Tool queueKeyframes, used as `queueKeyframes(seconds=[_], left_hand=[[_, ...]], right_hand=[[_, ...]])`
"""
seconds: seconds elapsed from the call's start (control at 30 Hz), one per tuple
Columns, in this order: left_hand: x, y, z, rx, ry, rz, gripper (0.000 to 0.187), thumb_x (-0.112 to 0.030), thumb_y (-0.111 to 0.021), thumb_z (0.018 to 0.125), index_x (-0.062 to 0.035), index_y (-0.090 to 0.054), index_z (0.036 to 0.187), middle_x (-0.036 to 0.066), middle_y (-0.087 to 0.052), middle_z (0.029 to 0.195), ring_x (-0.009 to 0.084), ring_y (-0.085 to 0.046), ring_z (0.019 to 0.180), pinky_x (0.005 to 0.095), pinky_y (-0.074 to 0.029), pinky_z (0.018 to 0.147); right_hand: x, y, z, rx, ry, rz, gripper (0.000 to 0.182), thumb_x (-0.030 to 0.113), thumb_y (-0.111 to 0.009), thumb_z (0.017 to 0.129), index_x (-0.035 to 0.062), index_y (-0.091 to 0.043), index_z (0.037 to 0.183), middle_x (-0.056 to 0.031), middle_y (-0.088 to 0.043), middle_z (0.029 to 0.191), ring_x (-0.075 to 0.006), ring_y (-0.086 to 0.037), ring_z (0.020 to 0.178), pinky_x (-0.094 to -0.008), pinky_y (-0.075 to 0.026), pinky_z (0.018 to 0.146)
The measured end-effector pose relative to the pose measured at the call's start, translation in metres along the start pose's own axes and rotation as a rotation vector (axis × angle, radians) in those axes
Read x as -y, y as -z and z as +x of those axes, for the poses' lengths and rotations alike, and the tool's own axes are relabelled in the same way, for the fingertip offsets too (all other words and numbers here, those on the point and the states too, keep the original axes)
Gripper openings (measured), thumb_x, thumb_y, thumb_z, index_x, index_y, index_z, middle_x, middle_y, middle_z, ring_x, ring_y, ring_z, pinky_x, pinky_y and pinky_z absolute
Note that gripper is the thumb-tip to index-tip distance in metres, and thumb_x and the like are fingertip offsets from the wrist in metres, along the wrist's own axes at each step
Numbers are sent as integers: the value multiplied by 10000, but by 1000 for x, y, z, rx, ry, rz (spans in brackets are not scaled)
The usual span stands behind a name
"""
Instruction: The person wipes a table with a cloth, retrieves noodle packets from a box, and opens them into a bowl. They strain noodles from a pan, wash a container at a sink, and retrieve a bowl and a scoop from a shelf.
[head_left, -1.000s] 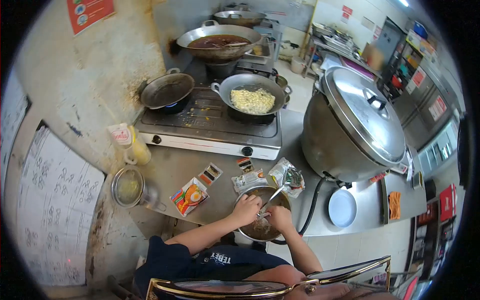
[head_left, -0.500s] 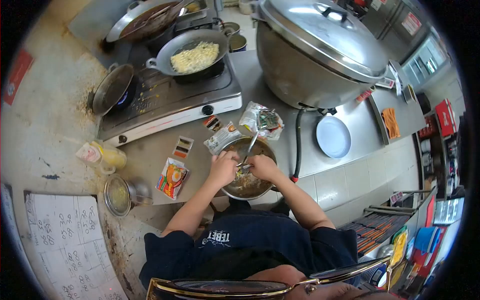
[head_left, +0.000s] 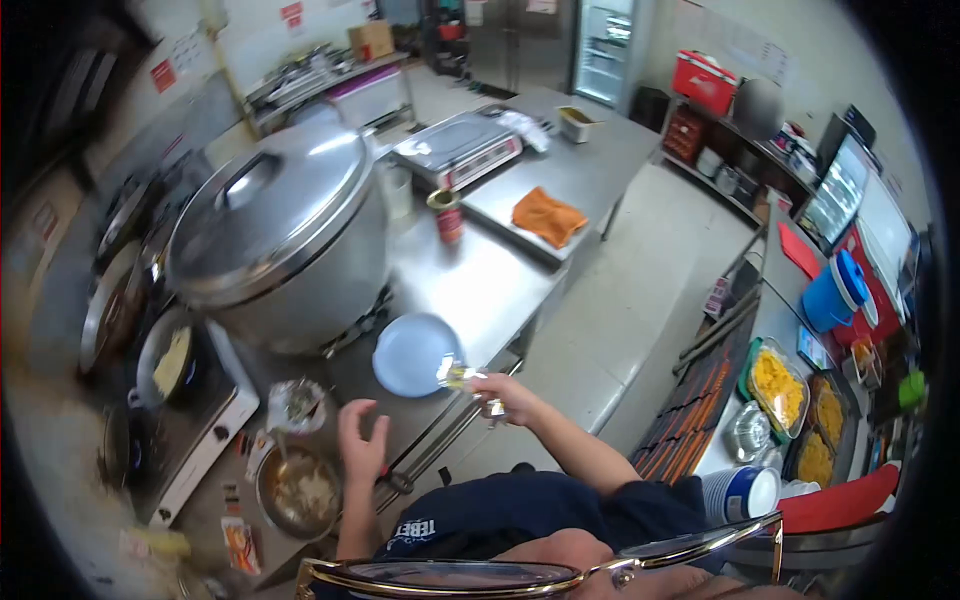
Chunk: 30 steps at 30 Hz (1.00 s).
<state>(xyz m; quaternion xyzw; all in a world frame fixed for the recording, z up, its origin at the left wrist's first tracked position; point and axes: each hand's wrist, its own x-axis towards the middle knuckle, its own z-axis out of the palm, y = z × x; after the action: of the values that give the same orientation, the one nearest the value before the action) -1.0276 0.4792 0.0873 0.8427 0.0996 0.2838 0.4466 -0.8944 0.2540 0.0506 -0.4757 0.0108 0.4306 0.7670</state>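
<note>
My right hand [head_left: 507, 400] is closed around a small shiny crumpled packet [head_left: 458, 376], by the right rim of a light blue plate [head_left: 414, 354]. Raised over the counter's front edge, my left hand [head_left: 364, 440] has its fingers apart and nothing in them. To its left stands a metal bowl [head_left: 300, 492] with pale food in brownish liquid and a utensil leaning in it. An opened foil packet [head_left: 297, 406] lies just behind the bowl, and a red and white packet [head_left: 240, 544] lies to its left.
A large lidded steel pot [head_left: 290, 240] stands behind the plate. Pans sit on the gas stove [head_left: 205, 440] at the left. Farther back are a red can [head_left: 447, 217], an orange cloth [head_left: 548, 217] and a scale [head_left: 458, 145]. At the right, food trays [head_left: 776, 388] line another counter.
The view has swung to the right. Both hands have left the bowl and moved apart; the right now holds the shiny packet out beside the plate, and the left has opened.
</note>
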Motion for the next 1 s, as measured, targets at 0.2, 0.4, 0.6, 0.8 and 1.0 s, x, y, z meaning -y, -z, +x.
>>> queueKeyframes(seconds=[0.2, 0.4, 0.6, 0.8, 1.0], left_hand=[[-91, -190, 52, 667, -287, -192, 210, -84, -633, 727, -40, -583, 926, 110, -569, 961, 256, -544, 925, 318, -416, 819], [-167, -351, 133, 1038, -433, -299, 174, -129, -616, 776, -52, -580, 927, 103, -572, 936, 256, -555, 914, 335, -435, 810], [-346, -531, 281, 1032, -1213, -392, 219, -240, -581, 775, -104, -563, 946, 86, -557, 931, 275, -549, 861, 386, -417, 699], [-673, -739, 315, 922, -1873, -257, 370, -399, -518, 746, -104, -649, 927, 140, -627, 912, 239, -589, 901, 374, -461, 723], [-847, -902, 409, 244, -1831, -1007, 295, -251, -544, 721, -30, -628, 896, 187, -614, 898, 285, -588, 831, 377, -458, 709]], right_hand=[[73, 203, -65, -173, 213, 539, 151, 214, -509, 863, 131, -478, 740, 73, -371, 495, -58, -332, 395, -227, -272, 376], [127, 356, -81, -386, 463, 948, 196, 213, -440, 865, 124, -455, 690, 46, -342, 493, -89, -236, 362, -243, -209, 376], [223, 511, -115, -609, 659, 858, 280, 254, -380, 899, 145, -428, 646, 42, -326, 448, -104, -232, 334, -251, -188, 315], [291, 639, -161, -525, 774, 960, 253, 229, -390, 903, 85, -458, 706, 32, -330, 465, -85, -201, 337, -244, -180, 331], [353, 767, -166, -682, 817, 959, 269, 237, -377, 919, 86, -434, 703, 24, -295, 468, -86, -193, 354, -245, -176, 346]])
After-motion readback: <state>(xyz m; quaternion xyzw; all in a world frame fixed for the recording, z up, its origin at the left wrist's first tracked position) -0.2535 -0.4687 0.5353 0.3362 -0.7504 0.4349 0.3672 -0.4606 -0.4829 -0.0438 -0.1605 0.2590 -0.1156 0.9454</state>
